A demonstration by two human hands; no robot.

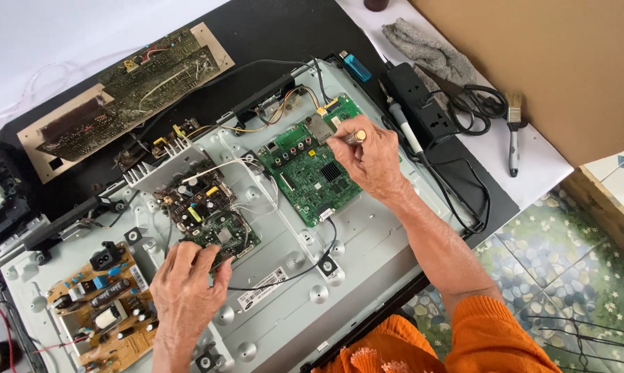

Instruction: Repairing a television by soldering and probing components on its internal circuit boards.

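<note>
Right hand [370,157] pinches a screwdriver [355,137] over the green mainboard [312,169]; left hand [185,290] grips a small green circuit board [223,237] on the metal chassis [367,242].

Matt grey metal chassis [367,242], glossy green circuit board [312,173], rough grey cloth [429,52], matt brown cardboard [533,62]
</note>
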